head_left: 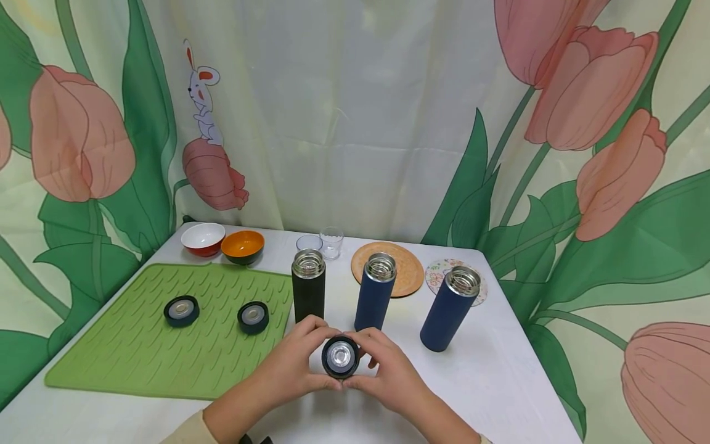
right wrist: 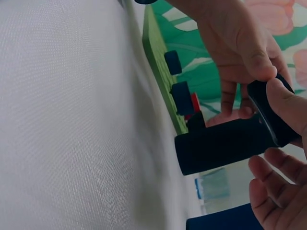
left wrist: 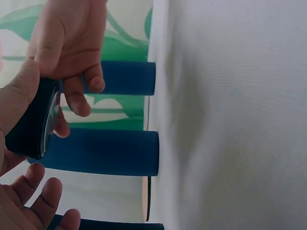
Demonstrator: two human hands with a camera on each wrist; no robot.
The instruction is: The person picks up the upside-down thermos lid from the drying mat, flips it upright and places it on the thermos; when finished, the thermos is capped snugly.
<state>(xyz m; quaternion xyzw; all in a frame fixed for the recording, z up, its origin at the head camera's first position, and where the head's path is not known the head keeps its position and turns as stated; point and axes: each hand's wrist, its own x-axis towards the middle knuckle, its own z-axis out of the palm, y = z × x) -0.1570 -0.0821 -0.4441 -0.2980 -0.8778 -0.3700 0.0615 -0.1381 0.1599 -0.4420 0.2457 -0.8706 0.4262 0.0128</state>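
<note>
A round black bottle lid (head_left: pixel 341 356) is held up above the table, its silvery inner side facing the head camera. My left hand (head_left: pixel 299 356) pinches its left edge between thumb and fingers, and my right hand (head_left: pixel 384 365) pinches the right edge. In the left wrist view the lid (left wrist: pixel 33 120) shows side-on, clear of the cloth. Just beyond the hands stand a black bottle (head_left: pixel 308 293), a blue bottle (head_left: pixel 375 296) and a second blue bottle (head_left: pixel 450 311), all uncapped with steel necks. Two more lids lie inside-up on a green mat, a left lid (head_left: pixel 181 311) and a right lid (head_left: pixel 252 317).
The green mat (head_left: pixel 138 357) covers the table's left side. Behind it sit a white-lined bowl (head_left: pixel 203 238) and an orange bowl (head_left: pixel 242 245). A clear glass (head_left: pixel 331 242), a round wooden board (head_left: pixel 407 271) and a patterned disc (head_left: pixel 438 271) lie towards the back.
</note>
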